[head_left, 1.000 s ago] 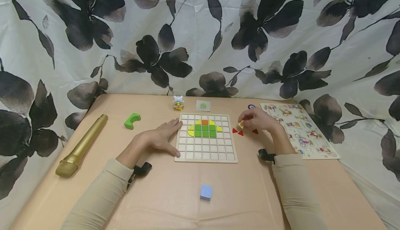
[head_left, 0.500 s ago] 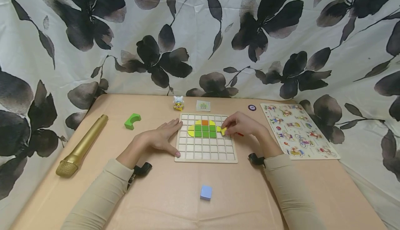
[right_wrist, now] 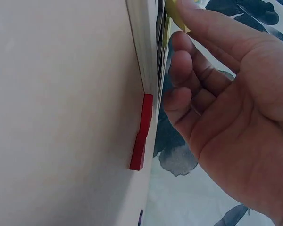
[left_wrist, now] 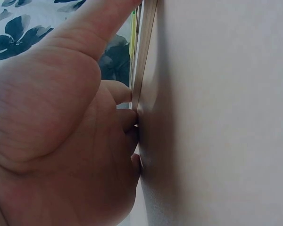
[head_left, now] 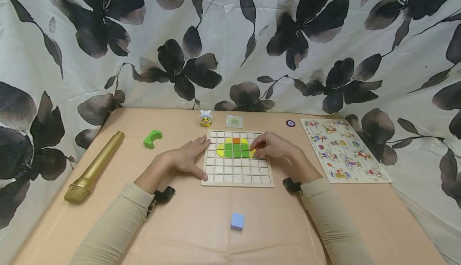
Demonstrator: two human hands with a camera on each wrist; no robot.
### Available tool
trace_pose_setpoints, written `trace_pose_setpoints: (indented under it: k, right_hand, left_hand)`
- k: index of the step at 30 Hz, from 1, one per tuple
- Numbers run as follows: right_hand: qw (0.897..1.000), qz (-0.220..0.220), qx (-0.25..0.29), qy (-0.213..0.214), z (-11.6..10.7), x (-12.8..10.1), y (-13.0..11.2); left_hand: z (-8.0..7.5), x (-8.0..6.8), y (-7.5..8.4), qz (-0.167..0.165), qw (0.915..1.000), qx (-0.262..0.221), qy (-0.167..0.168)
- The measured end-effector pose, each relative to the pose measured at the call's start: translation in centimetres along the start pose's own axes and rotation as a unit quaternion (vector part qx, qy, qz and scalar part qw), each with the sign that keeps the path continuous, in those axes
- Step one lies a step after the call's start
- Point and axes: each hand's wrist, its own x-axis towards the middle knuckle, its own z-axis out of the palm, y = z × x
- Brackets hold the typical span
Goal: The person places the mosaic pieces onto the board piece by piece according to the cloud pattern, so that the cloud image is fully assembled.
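A wooden grid board [head_left: 237, 180] lies mid-table, with green square tiles [head_left: 236, 150], an orange tile [head_left: 236, 141] and rounded yellow tiles [head_left: 220, 150] set in its cells. My left hand [head_left: 183, 159] rests on the board's left edge, fingers and thumb spread along it. Over the right side of the pattern, my right hand [head_left: 275, 147] pinches a yellow tile [right_wrist: 177, 15] between thumb and fingertips, low over the cells beside the green tiles. In the right wrist view, red triangular tiles [right_wrist: 137, 151] lie at the board's right side; in the head view my right hand covers them.
A gold microphone [head_left: 95, 167] and a green arch block [head_left: 153, 139] lie to the left. Behind the board are a small figurine [head_left: 205, 118] and a pattern card [head_left: 234, 121]. A round disc [head_left: 290, 123] and a picture board [head_left: 342, 149] are at right, a blue block [head_left: 237, 221] in front.
My right hand has carried the yellow tile leftward from the table right of the board onto the pattern's right side. My left hand has stayed on the board's edge.
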Motion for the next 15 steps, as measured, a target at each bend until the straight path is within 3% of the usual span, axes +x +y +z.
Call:
trace_pose_setpoints:
  k: [9,15]
  right_hand:
    - [1.0,-0.002,-0.001,0.014,0.0,-0.1,0.1]
    - [0.998,0.008,-0.016,0.06,-1.5,-1.0,0.2]
  left_hand:
    - [0.1,0.1,-0.2,0.004,1.0,-0.001,0.002]
    - [0.0,0.1,-0.1,0.001,1.0,0.003,-0.002]
